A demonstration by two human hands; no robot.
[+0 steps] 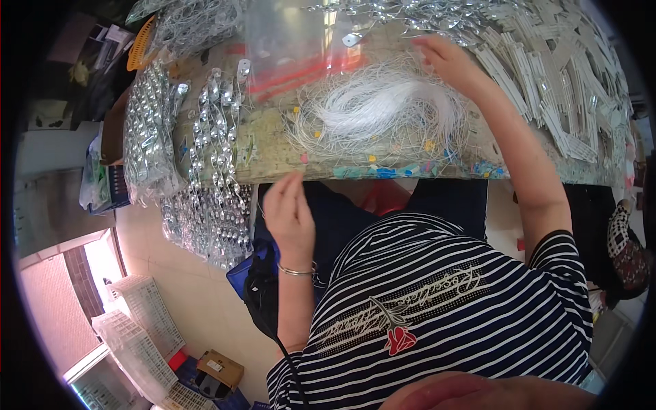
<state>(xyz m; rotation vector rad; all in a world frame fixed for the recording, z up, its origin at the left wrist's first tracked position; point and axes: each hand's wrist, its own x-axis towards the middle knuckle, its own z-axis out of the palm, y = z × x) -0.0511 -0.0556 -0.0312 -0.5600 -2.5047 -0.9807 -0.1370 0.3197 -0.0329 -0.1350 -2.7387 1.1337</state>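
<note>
My left hand (290, 217) is raised just off the table's front edge, a bangle on its wrist. Its fingers are pressed together; anything between them is too small to make out. Out over the table reaches my right hand (451, 63), fingers stretched to the left and partly apart, with nothing visible in them. Below it lies a loose bundle of thin white strings (383, 102). Beyond its fingertips, shiny silver twisted strips (437, 20) lie along the far side. A clear plastic bag (290, 41) with a red band rests left of the strings.
More twisted strips (217, 130) hang over the table edge at left, beside a bagged bunch (147, 130). Flat pale strips (547, 89) are heaped at right. White plastic crates (140, 342) and a cardboard box (220, 369) stand on the floor. Another person's patterned sleeve (625, 253) shows at far right.
</note>
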